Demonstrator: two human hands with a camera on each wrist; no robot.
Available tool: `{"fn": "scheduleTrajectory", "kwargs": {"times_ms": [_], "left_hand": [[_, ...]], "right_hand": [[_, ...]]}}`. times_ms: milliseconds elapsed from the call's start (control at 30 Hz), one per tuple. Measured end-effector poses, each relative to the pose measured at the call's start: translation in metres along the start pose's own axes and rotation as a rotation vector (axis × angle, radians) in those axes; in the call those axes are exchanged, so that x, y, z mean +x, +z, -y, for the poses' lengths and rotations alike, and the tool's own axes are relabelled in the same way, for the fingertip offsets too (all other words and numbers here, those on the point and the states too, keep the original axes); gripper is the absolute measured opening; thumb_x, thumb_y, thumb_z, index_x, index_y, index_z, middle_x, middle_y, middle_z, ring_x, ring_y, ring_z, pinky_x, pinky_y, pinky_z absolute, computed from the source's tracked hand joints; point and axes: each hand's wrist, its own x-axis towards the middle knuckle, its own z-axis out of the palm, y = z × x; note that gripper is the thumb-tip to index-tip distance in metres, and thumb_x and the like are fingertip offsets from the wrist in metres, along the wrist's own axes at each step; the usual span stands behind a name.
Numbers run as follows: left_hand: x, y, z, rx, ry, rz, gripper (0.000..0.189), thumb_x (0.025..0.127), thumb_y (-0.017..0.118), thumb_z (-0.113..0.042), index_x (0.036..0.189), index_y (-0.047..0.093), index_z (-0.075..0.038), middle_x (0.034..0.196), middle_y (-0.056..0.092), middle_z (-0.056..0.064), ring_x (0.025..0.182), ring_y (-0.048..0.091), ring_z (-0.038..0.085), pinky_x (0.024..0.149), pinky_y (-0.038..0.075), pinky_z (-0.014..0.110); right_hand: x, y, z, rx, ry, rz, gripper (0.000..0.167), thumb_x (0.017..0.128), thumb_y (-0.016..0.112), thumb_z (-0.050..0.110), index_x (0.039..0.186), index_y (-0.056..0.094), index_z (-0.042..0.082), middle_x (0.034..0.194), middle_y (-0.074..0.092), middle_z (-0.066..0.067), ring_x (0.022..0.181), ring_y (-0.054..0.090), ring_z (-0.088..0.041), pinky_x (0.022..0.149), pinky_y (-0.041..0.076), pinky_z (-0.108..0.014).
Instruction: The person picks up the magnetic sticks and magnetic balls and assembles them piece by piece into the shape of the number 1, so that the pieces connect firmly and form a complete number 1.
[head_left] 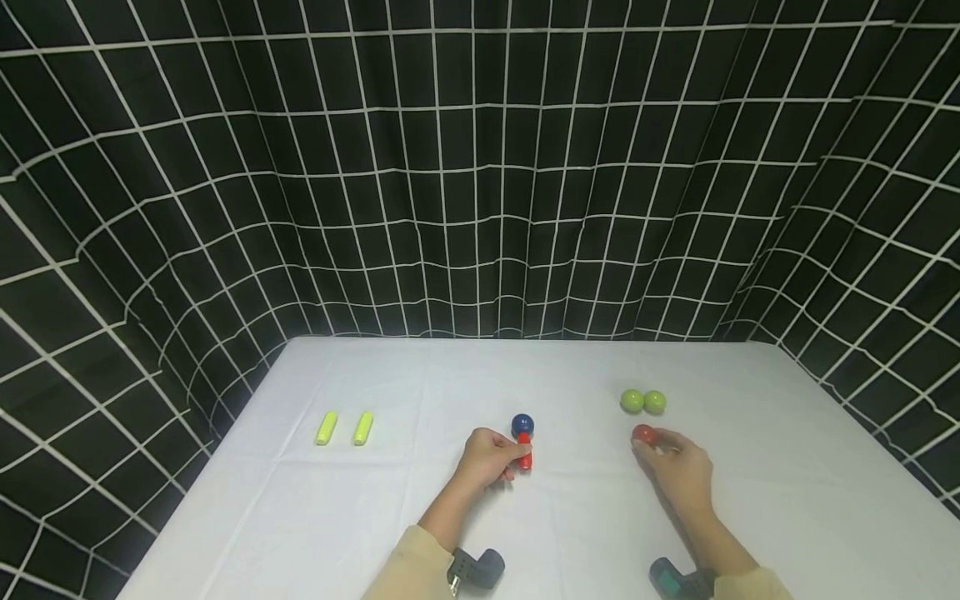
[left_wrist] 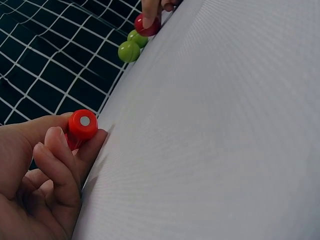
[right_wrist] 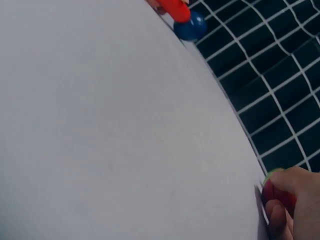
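White tabletop (head_left: 585, 517): the left hand (head_left: 486, 457) pinches a red rod (head_left: 526, 460), blue ball (head_left: 522, 424) just beyond it; the right hand (head_left: 686, 477) grips a red ball (head_left: 643, 433).

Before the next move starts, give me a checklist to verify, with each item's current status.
1. Left grip pinching the red stick: ok.
2. Right grip pinching the red ball: ok.
3. Red stick firmly joined to the blue ball at its far end: cannot tell.
4. Red ball clear of the two green balls: ok, a gap shows in the head view.
5. Yellow sticks lying apart, untouched: ok.
6. A grip free: not ok, both occupied.
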Motion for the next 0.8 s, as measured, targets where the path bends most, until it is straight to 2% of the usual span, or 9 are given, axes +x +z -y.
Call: {"fn": "scheduleTrajectory", "kwargs": {"times_ms": [67, 233, 333, 467, 600, 800], "left_hand": [[0.0, 0.0, 0.0, -0.002, 0.0, 0.001, 0.023, 0.08, 0.071, -0.019, 0.077, 0.066, 0.004, 0.048, 0.051, -0.004, 0.035, 0.045, 0.001, 0.037, 0.035, 0.011], [0.0, 0.0, 0.0, -0.001, -0.004, 0.002, 0.023, 0.08, 0.071, -0.019, 0.077, 0.066, 0.003, 0.048, 0.051, -0.004, 0.036, 0.045, 0.001, 0.037, 0.035, 0.011], [0.0, 0.0, 0.0, 0.0, -0.001, 0.005, 0.023, 0.08, 0.071, -0.019, 0.077, 0.066, 0.003, 0.048, 0.051, -0.004, 0.036, 0.045, 0.001, 0.037, 0.035, 0.011], [0.0, 0.0, 0.0, 0.003, 0.005, 0.006, 0.024, 0.08, 0.07, -0.02, 0.077, 0.066, 0.003, 0.048, 0.051, -0.004, 0.036, 0.045, 0.001, 0.037, 0.035, 0.012], [-0.001, -0.001, 0.0, 0.001, 0.001, 0.004, 0.024, 0.08, 0.07, -0.02, 0.077, 0.066, 0.003, 0.047, 0.051, -0.004, 0.035, 0.045, 0.002, 0.036, 0.035, 0.012], [-0.001, 0.0, 0.0, 0.0, -0.004, 0.005, 0.023, 0.08, 0.07, -0.02, 0.077, 0.066, 0.003, 0.048, 0.051, -0.004, 0.036, 0.045, 0.002, 0.037, 0.035, 0.012]], "right_hand": [[-0.003, 0.001, 0.002, -0.006, -0.006, 0.01, 0.052, 0.084, 0.068, 0.032, 0.118, 0.056, -0.006, 0.112, 0.061, -0.029, 0.104, 0.058, -0.042, 0.089, 0.046, -0.054], [-0.01, 0.005, 0.008, -0.036, -0.03, -0.001, 0.051, 0.083, 0.07, 0.032, 0.116, 0.058, -0.004, 0.112, 0.061, -0.028, 0.097, 0.062, -0.038, 0.085, 0.049, -0.052], [-0.015, 0.008, 0.011, -0.045, -0.039, -0.005, 0.049, 0.081, 0.071, 0.031, 0.114, 0.059, -0.003, 0.103, 0.065, -0.026, 0.082, 0.064, -0.031, 0.079, 0.052, -0.048], [-0.021, 0.011, 0.018, -0.038, -0.026, 0.033, 0.048, 0.08, 0.073, 0.03, 0.113, 0.06, -0.002, 0.086, 0.068, -0.021, 0.064, 0.059, -0.018, 0.066, 0.052, -0.033], [-0.027, 0.013, 0.026, -0.01, -0.025, 0.077, 0.047, 0.078, 0.075, 0.028, 0.112, 0.062, -0.002, 0.079, 0.068, -0.017, 0.06, 0.055, -0.012, 0.058, 0.046, -0.021], [-0.035, 0.021, 0.035, 0.03, -0.035, 0.135, 0.048, 0.075, 0.077, 0.027, 0.111, 0.062, -0.001, 0.066, 0.063, -0.008, 0.054, 0.05, -0.01, 0.049, 0.042, -0.019]]}}
